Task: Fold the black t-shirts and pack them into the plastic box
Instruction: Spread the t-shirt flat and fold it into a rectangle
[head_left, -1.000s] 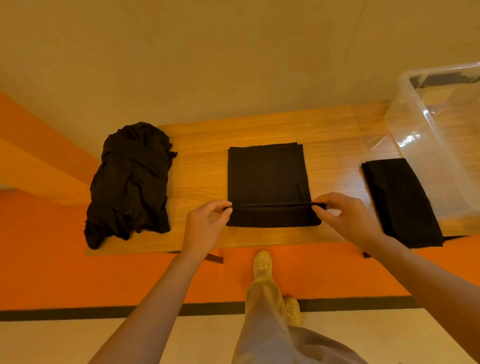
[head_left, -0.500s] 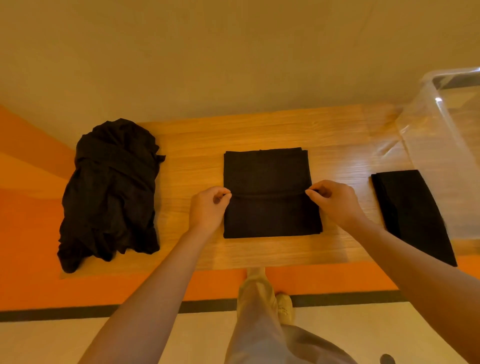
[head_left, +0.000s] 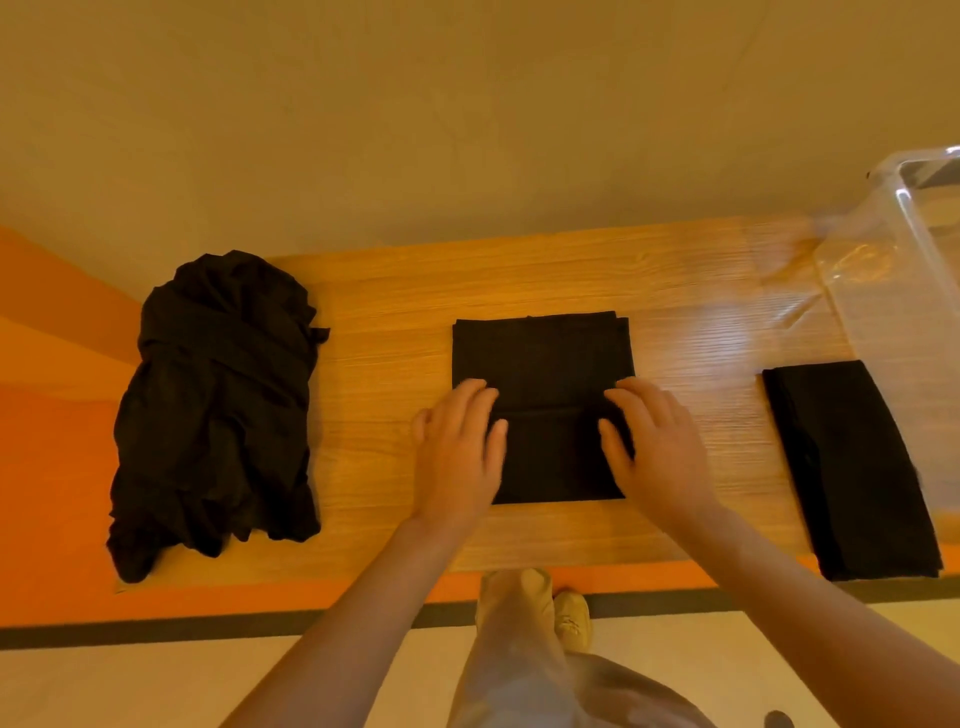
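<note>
Left of the folded t-shirt (head_left: 543, 364) on the counter (head_left: 395, 374), heaped shirts (head_left: 215, 405). Left hand (head_left: 457, 447) and right hand (head_left: 657, 441) flat, fingers straight, pressing its side edges. Best smoothed outward along the crease, evenly. Half a second ago, pinching the hem. Right: another folded shirt (head_left: 847, 467), plastic box (head_left: 893, 270).

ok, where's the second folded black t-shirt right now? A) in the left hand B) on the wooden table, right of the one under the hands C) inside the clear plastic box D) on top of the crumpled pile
B: the second folded black t-shirt lies flat on the wooden table, right of the folded black t-shirt under both hands and beside the clear plastic box, not in it.
</note>
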